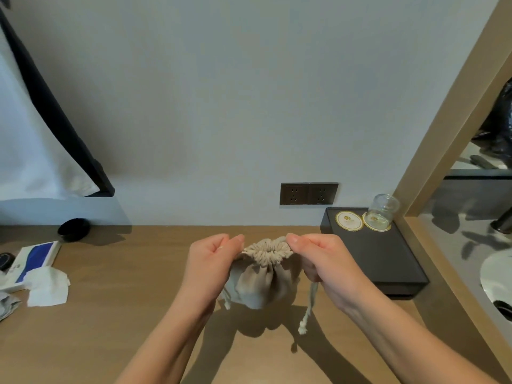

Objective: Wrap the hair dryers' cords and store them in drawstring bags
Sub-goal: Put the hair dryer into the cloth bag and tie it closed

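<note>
A beige drawstring bag (259, 284) stands bulging on the wooden counter (138, 322), its mouth gathered into tight ruffles at the top. My left hand (213, 261) pinches the left side of the gathered mouth. My right hand (318, 259) pinches the right side, and a knotted cord end (306, 320) dangles below it. Another cord end hangs at the bag's lower left. Whatever is in the bag is hidden; no hair dryer shows.
A black tray (388, 261) with two round coasters and an upturned glass (382, 210) sits to the right. Wall sockets (309, 193) are behind. At left lie a white tissue (47, 286), a blue-white packet (33, 261) and a black round object (73, 230). A sink (496, 275) is far right.
</note>
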### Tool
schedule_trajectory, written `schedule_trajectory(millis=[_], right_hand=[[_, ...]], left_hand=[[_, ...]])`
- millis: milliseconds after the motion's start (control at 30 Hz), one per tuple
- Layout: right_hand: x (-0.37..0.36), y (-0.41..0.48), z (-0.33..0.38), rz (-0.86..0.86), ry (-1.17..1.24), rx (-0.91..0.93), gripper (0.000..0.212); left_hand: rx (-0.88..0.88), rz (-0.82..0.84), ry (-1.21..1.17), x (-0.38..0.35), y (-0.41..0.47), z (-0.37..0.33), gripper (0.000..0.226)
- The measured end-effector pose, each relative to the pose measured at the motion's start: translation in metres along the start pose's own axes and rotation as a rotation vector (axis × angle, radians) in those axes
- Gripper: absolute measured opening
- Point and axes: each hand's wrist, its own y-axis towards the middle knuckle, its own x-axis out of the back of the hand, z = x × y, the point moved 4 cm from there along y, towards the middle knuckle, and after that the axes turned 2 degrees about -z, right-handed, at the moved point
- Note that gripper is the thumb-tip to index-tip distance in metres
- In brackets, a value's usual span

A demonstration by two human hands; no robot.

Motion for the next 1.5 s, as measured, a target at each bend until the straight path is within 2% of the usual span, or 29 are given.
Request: schedule_trajectory(millis=[233,333,500,900,1100,1200,1400,1500], right_hand=[[-0.001,0.008,-0.015,-0.043,-0.024,-0.09,0.057],[-0.004,0.009,-0.016,-0.033,-0.034,-0.113,0.057],[-0.003,0.004,-0.019,-0.021,-0.083,-0.12,0.053],[-0.004,0.006,-0.041,-0.074,-0.087,-0.188,0.052],[-0.007,0.008,-0.043,-0.099,-0.041,-0.207,0.055],[-0.01,0.008,-0.039,-0.098,-0.054,-0.186,0.054],[-0.005,0.002,-0.02,-0.047,-0.118,-0.021,0.052],[-0.005,0.0,-0.018,-0.01,-0.103,0.006,0.051]], left_hand=[[0.072,-0.009,0.008,-0.004,0.012,0.019,0.049],[0.053,-0.024,0.032,-0.006,0.011,0.023,0.043],[-0.008,-0.021,0.091,-0.009,0.004,0.023,0.048],[0.116,-0.002,0.104,-0.012,0.001,0.049,0.047],[0.163,-0.043,0.047,-0.007,0.011,0.053,0.05],[0.121,-0.027,0.072,-0.006,0.009,0.049,0.049],[-0.085,0.044,0.109,-0.004,-0.001,0.027,0.05],[-0.116,0.075,0.112,-0.005,-0.002,0.025,0.049]])
